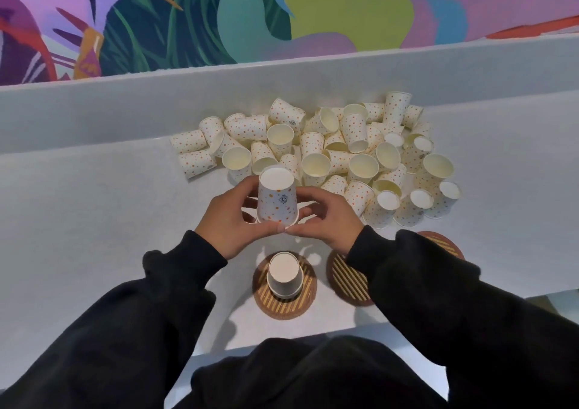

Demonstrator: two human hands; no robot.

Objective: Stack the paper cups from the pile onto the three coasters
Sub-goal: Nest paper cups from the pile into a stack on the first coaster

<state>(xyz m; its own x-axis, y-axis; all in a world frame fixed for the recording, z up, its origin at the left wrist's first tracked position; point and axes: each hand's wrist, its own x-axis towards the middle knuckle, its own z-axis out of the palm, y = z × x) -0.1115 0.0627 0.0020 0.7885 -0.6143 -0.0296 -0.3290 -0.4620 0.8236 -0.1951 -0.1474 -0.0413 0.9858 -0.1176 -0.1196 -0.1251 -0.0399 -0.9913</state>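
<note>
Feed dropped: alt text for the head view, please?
The left hand and right hand hold an inverted white paper cup with orange dots, in front of a pile of matching cups on the grey counter. Nearer, a second inverted paper cup stands on the leftmost round brown striped coaster; the right sleeve partly hides a middle coaster and a right coaster.

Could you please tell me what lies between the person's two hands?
An upside-down white orange-dotted paper cup, gripped by left hand and right hand, seen in the head view.
</note>
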